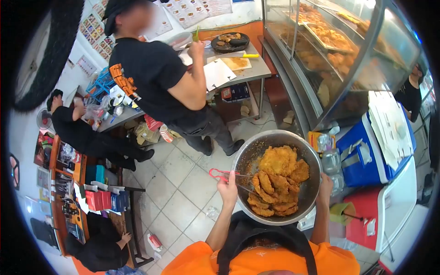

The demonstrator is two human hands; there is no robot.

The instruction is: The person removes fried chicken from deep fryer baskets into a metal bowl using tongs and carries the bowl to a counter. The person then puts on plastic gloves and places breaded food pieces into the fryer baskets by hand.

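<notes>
A large stainless steel mixing bowl (pixel 250 142) is held in front of my body. Breaded fried cutlets (pixel 277 181) lie piled in it, with crumbs stuck to the inner wall. Around the bowl's left side my left hand (pixel 227 190) is closed, its thumb up by the rim. Red-handled tongs (pixel 220 173) pass by that thumb, their metal arms reaching in among the cutlets; whether the hand grips them too is unclear. My right hand (pixel 325 187) clasps the opposite rim, its fingers partly hidden behind the bowl.
A co-worker (pixel 160 68) stands ahead at a work table (pixel 259 71) with a dark pan (pixel 230 42). Glass display case (pixel 330 59) with fried food stands at right, near a blue cooler (pixel 362 151) and a red cooler (pixel 366 220). Other people are at left, beyond the tiled floor (pixel 169 197).
</notes>
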